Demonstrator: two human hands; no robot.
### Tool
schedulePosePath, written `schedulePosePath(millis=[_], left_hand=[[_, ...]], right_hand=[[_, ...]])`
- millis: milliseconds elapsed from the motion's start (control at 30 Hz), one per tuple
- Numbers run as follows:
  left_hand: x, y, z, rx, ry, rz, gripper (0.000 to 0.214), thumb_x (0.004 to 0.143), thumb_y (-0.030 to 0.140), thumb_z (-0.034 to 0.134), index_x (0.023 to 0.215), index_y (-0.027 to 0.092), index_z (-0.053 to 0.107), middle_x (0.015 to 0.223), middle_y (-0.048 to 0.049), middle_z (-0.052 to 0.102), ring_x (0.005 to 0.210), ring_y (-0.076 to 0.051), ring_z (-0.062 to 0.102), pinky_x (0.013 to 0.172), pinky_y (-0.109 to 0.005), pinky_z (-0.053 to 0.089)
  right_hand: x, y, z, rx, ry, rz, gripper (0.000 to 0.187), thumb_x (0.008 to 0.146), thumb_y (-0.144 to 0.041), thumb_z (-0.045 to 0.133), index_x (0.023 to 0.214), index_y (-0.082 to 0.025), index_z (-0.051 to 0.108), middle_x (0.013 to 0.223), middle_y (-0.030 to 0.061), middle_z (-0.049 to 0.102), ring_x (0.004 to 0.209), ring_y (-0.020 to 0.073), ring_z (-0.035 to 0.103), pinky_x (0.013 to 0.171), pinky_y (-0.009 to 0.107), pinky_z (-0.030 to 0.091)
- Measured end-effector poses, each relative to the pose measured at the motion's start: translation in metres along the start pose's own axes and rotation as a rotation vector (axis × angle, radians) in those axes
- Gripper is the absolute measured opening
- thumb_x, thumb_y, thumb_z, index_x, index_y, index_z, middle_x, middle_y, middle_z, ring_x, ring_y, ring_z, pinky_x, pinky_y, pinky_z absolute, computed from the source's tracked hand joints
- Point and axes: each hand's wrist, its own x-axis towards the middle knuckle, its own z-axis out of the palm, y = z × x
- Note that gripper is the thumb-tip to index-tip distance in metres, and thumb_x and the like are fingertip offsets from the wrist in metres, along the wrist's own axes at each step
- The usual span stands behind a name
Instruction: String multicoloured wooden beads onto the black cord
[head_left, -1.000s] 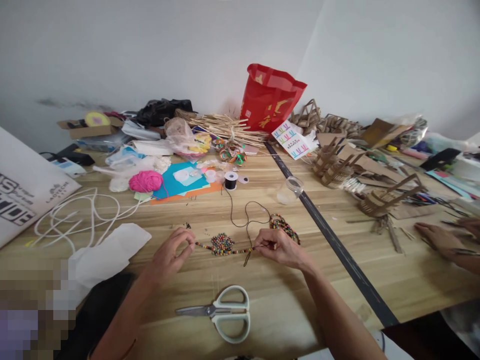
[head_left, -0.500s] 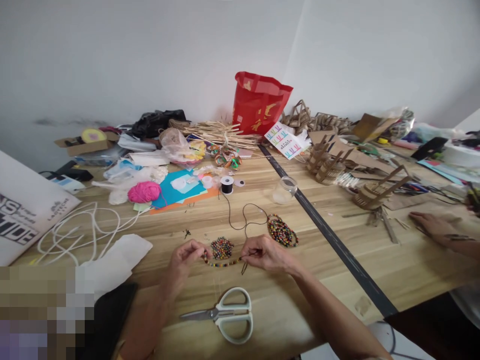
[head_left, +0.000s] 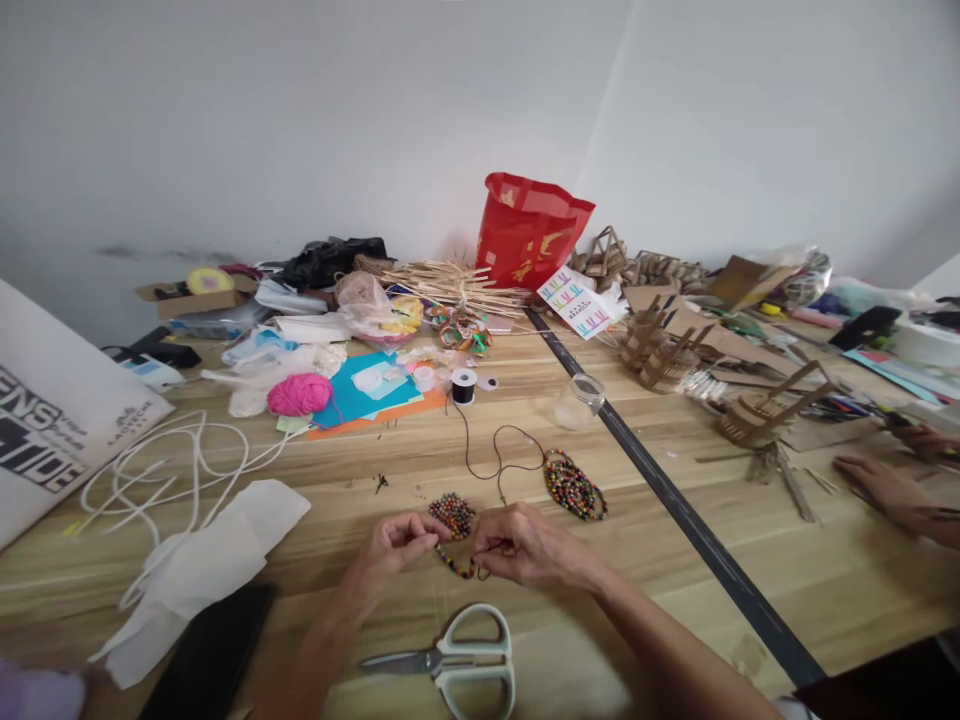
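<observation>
A short string of colourful beads (head_left: 454,567) sags between my two hands, just above the wooden table. My left hand (head_left: 403,540) pinches one end of it between thumb and fingers. At the other end, my right hand (head_left: 517,545) is closed on the dark cord and the last beads. From there the thin black cord (head_left: 466,455) loops back to a spool (head_left: 463,386). Behind my hands lies a pile of loose beads (head_left: 452,515), partly hidden by my left fingers. A coil of strung beads (head_left: 575,486) rests right of my right hand.
White-handled scissors (head_left: 474,660) lie in front of my hands, a black flat object (head_left: 210,650) to their left. A clear jar (head_left: 580,401) stands beyond the bead coil. At the right, another person's hand (head_left: 885,490) rests near a small wooden basket (head_left: 776,412).
My hands have come closer together, so the bead string hangs in a shorter, deeper curve. The view has shifted slightly, and more of the other person's hands shows at the right.
</observation>
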Motion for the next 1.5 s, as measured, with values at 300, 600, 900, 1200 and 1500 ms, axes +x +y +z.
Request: schedulePosePath(millis=[300, 600, 900, 1200, 1500], left_hand=[[0.001, -0.003, 0.011, -0.083, 0.008, -0.068, 0.028, 0.059, 0.039, 0.076, 0.061, 0.013, 0.065, 0.056, -0.0005, 0.064, 0.054, -0.012, 0.053, 0.055, -0.023, 0.04], [0.008, -0.006, 0.023, -0.135, 0.002, -0.039, 0.025, 0.052, 0.028, 0.081, 0.069, 0.013, 0.07, 0.065, -0.0027, 0.069, 0.063, -0.016, 0.06, 0.063, -0.026, 0.045], [0.011, -0.001, 0.031, 0.019, -0.065, 0.002, 0.02, 0.066, 0.031, 0.071, 0.065, 0.013, 0.063, 0.058, -0.0008, 0.062, 0.057, -0.014, 0.056, 0.057, -0.026, 0.045], [0.012, -0.001, 0.023, 0.119, -0.132, -0.032, 0.015, 0.067, 0.028, 0.064, 0.06, 0.014, 0.061, 0.056, -0.0005, 0.06, 0.054, -0.013, 0.053, 0.054, -0.023, 0.039], [0.001, -0.007, 0.03, 0.224, -0.122, -0.001, 0.013, 0.068, 0.024, 0.06, 0.058, 0.015, 0.059, 0.051, 0.0018, 0.054, 0.052, -0.013, 0.048, 0.049, -0.021, 0.035]], right_hand=[[0.014, -0.01, -0.015, -0.092, -0.085, -0.052, 0.011, 0.08, -0.011, 0.056, 0.079, -0.015, 0.066, 0.073, -0.0003, 0.063, 0.06, 0.0081, 0.049, 0.055, 0.017, 0.031], [0.023, -0.005, -0.013, -0.044, -0.036, -0.036, 0.012, 0.083, -0.014, 0.053, 0.075, -0.015, 0.062, 0.062, -0.0031, 0.054, 0.052, 0.0068, 0.042, 0.05, 0.016, 0.028], [0.019, 0.003, -0.019, -0.024, -0.032, 0.032, 0.01, 0.084, -0.019, 0.054, 0.077, -0.015, 0.062, 0.059, -0.0041, 0.052, 0.051, 0.0066, 0.042, 0.05, 0.016, 0.027], [0.008, 0.019, -0.065, -0.095, -0.038, 0.157, 0.013, 0.084, -0.018, 0.052, 0.078, -0.015, 0.063, 0.057, -0.0038, 0.052, 0.051, 0.0073, 0.042, 0.049, 0.017, 0.028], [-0.003, 0.019, -0.069, -0.371, -0.078, 0.211, 0.01, 0.075, -0.016, 0.063, 0.084, -0.019, 0.063, 0.076, -0.0006, 0.064, 0.061, 0.0108, 0.055, 0.06, 0.021, 0.032]])
